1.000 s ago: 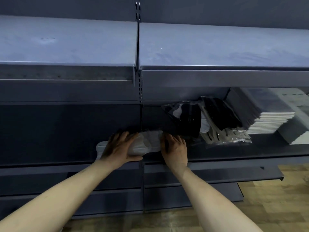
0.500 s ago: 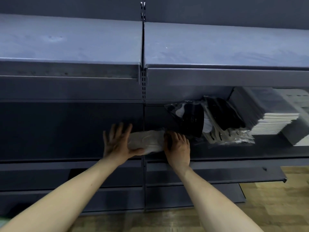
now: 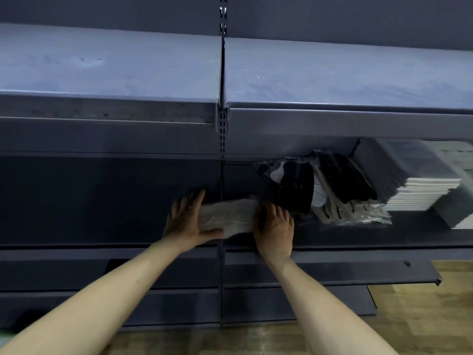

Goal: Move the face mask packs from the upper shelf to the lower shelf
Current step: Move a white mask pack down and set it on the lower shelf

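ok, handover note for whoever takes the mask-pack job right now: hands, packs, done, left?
Left hand: fingers straight, pressing the left end of the white mask pack.
Right hand: at the pack's right end; its grip is not clear.
The white pack lies on the lower shelf, across the seam between the two bays. The black mask packs lean just to its right, beside a stack of white boxes.
Done: the upper shelf shows no packs.
Left: settle the white pack and let go.
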The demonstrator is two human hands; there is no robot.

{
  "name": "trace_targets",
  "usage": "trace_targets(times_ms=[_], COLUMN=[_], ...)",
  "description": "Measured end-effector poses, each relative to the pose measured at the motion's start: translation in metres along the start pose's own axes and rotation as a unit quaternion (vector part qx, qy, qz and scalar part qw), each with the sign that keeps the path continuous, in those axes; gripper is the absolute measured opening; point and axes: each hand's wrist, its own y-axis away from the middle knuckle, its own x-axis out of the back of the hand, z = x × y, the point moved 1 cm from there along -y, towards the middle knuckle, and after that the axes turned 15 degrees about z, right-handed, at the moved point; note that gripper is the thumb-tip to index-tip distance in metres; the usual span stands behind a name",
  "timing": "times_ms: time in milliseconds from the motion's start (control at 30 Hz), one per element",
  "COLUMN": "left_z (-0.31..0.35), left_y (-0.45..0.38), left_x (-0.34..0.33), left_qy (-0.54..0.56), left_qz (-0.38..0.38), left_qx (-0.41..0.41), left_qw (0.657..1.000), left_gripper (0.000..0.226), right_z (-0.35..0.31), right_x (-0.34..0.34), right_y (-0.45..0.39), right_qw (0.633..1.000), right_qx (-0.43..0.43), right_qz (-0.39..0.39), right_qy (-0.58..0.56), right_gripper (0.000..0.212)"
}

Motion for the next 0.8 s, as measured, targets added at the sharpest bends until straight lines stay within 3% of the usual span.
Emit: trace_targets(times_ms=[100,233,333,700,800], left_z=[-0.009,0.005,0.012,0.026,0.022], left_y=[0.005,-0.006,-0.003,0.021,0.027], left_x=[0.008,0.013,0.013,0.011,0.013], left_qy=[-0.08,-0.113,-0.109,-0.191,-0.194], left_qz=[-0.088,-0.097,-0.104,-0.122,-0.113], left_qx=[-0.068,-0.106,-0.12,-0.107,-0.117], left_qw=[0.991,0.983,0.981,0.968,0.967], left_gripper=[0.134,0.118,0.111,0.111,0.101], right_z=[-0.001,0.003,0.002,-0.001,-0.001], right_x=[-0.003,-0.002,-0.001,0.001,0.003], right_y=[-0.001,0.0,0.0,-0.001,0.001], right_qw=[1.0,0.999,1.0,0.996,0.987], right_qx=[0.014,0.031,0.018,0.057,0.112], right_qz=[-0.013,-0.018,-0.007,-0.024,-0.088], right_qy=[0.011,-0.022,-0.019,-0.061,-0.071], right_gripper=[0.039,0.031,0.036,0.042,0.056])
